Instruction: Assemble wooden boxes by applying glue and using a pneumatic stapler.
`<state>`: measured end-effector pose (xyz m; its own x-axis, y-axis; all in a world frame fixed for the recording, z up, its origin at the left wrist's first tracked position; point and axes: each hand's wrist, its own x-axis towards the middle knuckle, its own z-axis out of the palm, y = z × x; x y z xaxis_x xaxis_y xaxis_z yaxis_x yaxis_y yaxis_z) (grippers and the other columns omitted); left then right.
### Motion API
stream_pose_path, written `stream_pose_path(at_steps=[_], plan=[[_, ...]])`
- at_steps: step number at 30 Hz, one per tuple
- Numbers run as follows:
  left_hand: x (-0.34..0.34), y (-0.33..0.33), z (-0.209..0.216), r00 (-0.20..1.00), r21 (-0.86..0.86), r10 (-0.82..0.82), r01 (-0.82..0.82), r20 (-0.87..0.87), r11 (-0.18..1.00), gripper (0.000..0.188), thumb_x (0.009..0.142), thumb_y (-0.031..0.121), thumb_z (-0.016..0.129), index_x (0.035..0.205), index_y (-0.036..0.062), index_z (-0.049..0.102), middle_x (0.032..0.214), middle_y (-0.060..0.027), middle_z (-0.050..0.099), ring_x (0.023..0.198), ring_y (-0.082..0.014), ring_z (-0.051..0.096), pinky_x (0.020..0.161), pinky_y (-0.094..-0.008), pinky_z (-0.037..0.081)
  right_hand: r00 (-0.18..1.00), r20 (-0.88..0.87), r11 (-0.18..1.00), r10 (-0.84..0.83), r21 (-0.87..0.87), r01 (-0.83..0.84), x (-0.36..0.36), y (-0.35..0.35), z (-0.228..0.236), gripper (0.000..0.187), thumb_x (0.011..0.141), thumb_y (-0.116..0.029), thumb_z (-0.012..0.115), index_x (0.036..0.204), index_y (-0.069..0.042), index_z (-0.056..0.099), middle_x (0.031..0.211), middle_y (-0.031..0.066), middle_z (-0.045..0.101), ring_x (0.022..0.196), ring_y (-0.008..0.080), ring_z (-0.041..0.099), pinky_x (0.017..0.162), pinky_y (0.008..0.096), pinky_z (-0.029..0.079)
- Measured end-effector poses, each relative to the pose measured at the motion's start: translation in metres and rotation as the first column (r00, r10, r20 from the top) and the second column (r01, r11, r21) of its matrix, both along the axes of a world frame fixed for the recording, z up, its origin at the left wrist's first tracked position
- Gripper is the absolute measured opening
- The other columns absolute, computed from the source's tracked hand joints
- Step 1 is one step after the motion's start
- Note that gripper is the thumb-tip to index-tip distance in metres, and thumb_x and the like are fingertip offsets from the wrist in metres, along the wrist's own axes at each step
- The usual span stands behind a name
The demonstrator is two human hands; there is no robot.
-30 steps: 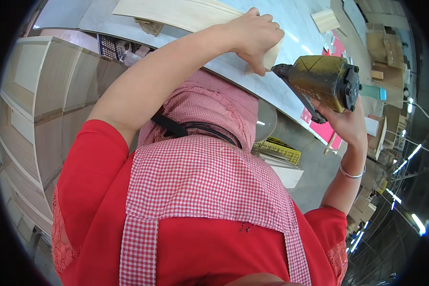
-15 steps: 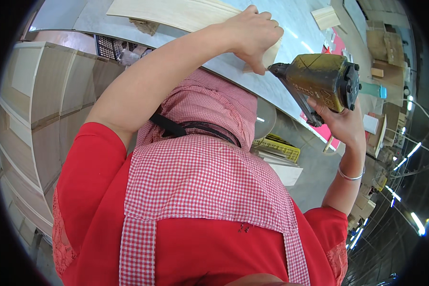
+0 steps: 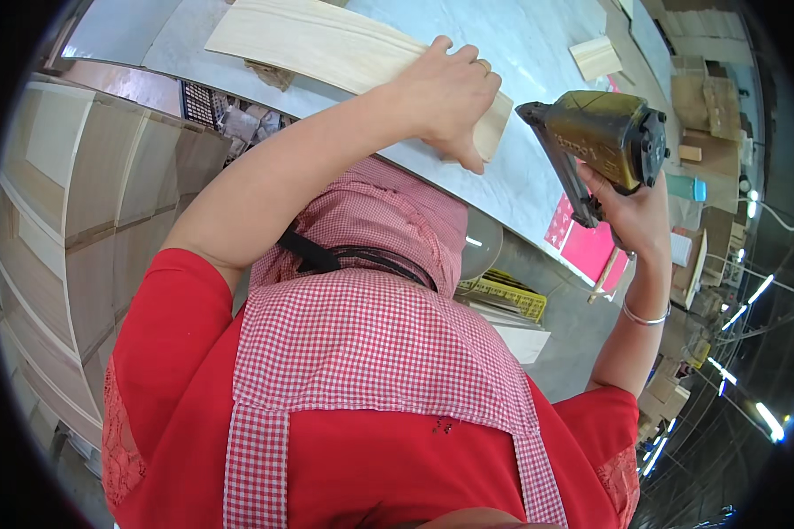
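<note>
A long pale wooden board point(image 3: 313, 40) lies slantwise at the worktable's near edge. My left hand point(image 3: 450, 101) is wrapped over its right end, thumb on the near side and fingers across the far side. My right hand point(image 3: 635, 212) grips the handle of a pneumatic nail gun point(image 3: 604, 132) with a scuffed yellow-brown and black body. Its nose points left toward the board's end, with a gap between them. The nail gun's handle is mostly hidden by its body and my fingers.
A small grooved wood piece point(image 3: 595, 58) lies farther back on the marbled worktable point(image 3: 512, 198). Tall wooden panels or cabinets point(image 3: 106, 229) stand at left. A pink patterned sheet point(image 3: 582, 247) is below the nail gun, and a yellow crate point(image 3: 507, 295) sits under the table.
The nail gun has moved right, off the board's end. My left hand and the board have shifted slightly down, and more of the board's right end shows.
</note>
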<state>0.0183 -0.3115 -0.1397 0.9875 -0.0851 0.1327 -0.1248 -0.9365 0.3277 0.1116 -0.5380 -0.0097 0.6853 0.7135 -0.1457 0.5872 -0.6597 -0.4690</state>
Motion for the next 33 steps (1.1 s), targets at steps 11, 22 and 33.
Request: stream_pose_path(at_steps=[11,22,33], plan=[[0.000,0.000,-0.008,0.995,-0.012,0.007,-0.006,0.095,1.000,0.076,0.056,0.054,0.081,0.107,-0.0006,0.063,0.107,-0.0155,0.066,0.113,-0.0287,0.056,0.101,-0.0467,0.035,0.998,-0.039,0.999,0.051,-0.003,-0.051,0.019,0.012,-0.004,0.031,0.082,-0.009,0.079,0.107,0.005,0.067,0.099,0.0083,0.073,0.086,0.0131,0.066,0.079,0.0296,0.053],[-0.003,-0.001,0.001,1.000,-0.054,-0.005,0.005,-0.001,0.999,0.082,0.056,0.053,0.083,0.113,-0.0020,0.060,0.111,-0.0190,0.064,0.114,-0.0304,0.056,0.108,-0.0503,0.033,0.990,-0.125,0.997,0.073,0.015,-0.071,0.049,0.006,-0.012,0.035,0.077,-0.016,0.084,0.103,0.001,0.067,0.096,0.0094,0.072,0.086,0.0161,0.066,0.079,0.0327,0.053],[-0.008,0.031,-0.005,0.977,-0.077,0.077,-0.062,0.200,0.995,0.066,0.074,0.050,0.076,0.111,-0.0028,0.062,0.105,-0.0175,0.067,0.108,-0.0341,0.059,0.099,-0.0497,0.041,0.964,-0.002,0.963,-0.267,0.040,0.267,0.040,-0.049,-0.039,0.042,0.079,-0.015,0.078,0.112,0.005,0.063,0.095,0.0073,0.070,0.073,0.0091,0.062,0.064,0.0262,0.051]])
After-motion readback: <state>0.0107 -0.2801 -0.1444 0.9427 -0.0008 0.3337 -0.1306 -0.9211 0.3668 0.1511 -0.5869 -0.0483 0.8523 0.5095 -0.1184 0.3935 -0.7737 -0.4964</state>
